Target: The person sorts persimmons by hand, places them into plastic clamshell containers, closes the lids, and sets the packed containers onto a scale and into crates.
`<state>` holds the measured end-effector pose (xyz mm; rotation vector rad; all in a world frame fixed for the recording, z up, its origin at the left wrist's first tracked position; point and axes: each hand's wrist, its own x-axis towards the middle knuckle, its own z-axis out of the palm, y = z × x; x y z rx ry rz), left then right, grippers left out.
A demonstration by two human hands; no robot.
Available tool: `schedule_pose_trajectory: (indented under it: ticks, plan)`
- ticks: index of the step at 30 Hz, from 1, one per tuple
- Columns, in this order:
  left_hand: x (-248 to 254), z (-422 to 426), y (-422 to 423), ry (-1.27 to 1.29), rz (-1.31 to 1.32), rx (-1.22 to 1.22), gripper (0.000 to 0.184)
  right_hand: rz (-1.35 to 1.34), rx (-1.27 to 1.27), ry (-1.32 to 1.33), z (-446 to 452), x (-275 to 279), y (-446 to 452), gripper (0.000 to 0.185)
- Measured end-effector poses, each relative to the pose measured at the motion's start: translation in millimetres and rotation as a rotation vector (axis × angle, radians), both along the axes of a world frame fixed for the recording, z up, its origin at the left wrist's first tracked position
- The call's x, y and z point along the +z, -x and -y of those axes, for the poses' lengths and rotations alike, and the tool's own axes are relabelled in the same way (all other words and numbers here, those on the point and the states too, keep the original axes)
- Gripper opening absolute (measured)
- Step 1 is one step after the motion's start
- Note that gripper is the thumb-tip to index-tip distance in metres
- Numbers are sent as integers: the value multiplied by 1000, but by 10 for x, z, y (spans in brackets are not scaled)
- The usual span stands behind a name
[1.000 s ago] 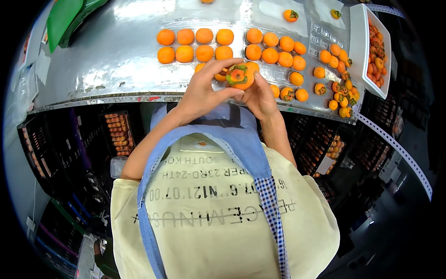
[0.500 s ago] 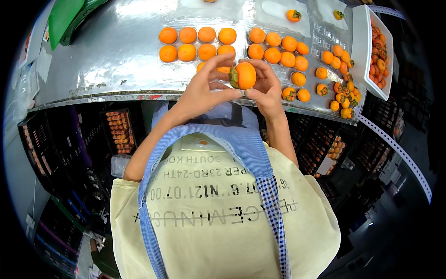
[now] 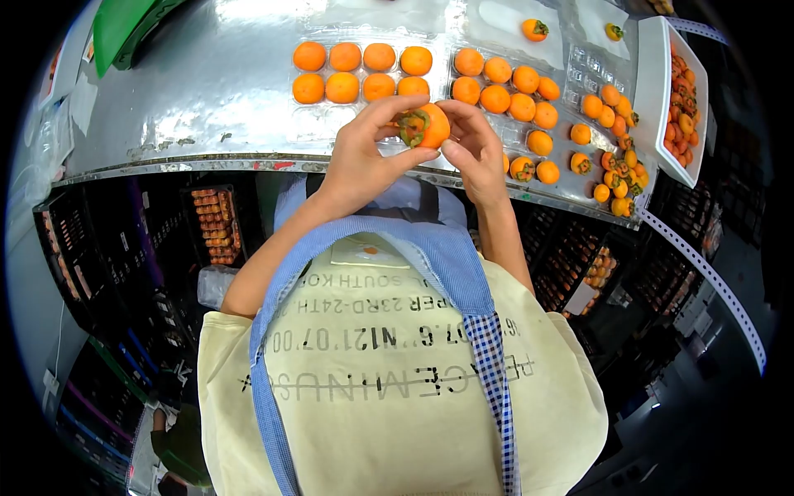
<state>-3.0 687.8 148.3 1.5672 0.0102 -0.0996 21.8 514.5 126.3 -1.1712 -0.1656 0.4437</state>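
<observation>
An orange persimmon (image 3: 436,124) with a green-brown leafy top is held above the front edge of the metal table (image 3: 207,116). My left hand (image 3: 361,165) curls around its leafy side, thumb below and fingers above. On the other side, my right hand (image 3: 478,157) grips the fruit with thumb and fingers. Just beyond my hands, two rows of persimmons (image 3: 342,87) sit in a clear plastic tray, partly covered by my left fingers. To the right, more persimmons (image 3: 495,99) fill part of a second clear tray.
A white box (image 3: 653,91) of small orange fruit stands at the table's right end. Loose persimmons (image 3: 619,183) cluster beside it. A green bin (image 3: 124,33) is at the far left. Dark crates (image 3: 217,223) of fruit stand below the table. Another person (image 3: 180,442) is at lower left.
The persimmon has turned between my fingers, so its leafy top faces me more. My hands stay around it. The whole view has shifted slightly.
</observation>
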Motion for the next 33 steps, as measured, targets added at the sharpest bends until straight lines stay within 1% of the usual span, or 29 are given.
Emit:
schedule_pose_trajectory:
  ticks: [4,7,10,13,16,19,22,25,31,33]
  plan:
    - [3,-10,4,-123,70,-12,51,10,-25,117,-33,-33,10,45]
    - [0,-17,-1,-113,43,-33,50,-6,-44,145,-46,-22,10,44]
    - [-53,-20,6,94,-62,-39,46,22,-63,196,-44,29,6,43]
    - [25,-45,0,308,-222,-51,42,62,-110,242,-59,16,21,42]
    - [16,3,0,220,-201,23,39,135,-130,310,-86,26,41,42]
    - [-46,-18,-14,138,-181,46,37,229,-118,399,-96,14,48,43]
    - [-86,-7,10,209,-203,75,33,102,-118,324,-109,11,55,43]
    - [-37,-42,2,97,-241,49,30,14,-103,242,-137,-8,76,43]
    - [-39,-96,-23,-91,-249,-3,27,-52,-55,207,-161,-32,96,44]
    - [-119,-77,-22,-54,-176,13,26,-54,-47,205,-166,-31,99,45]
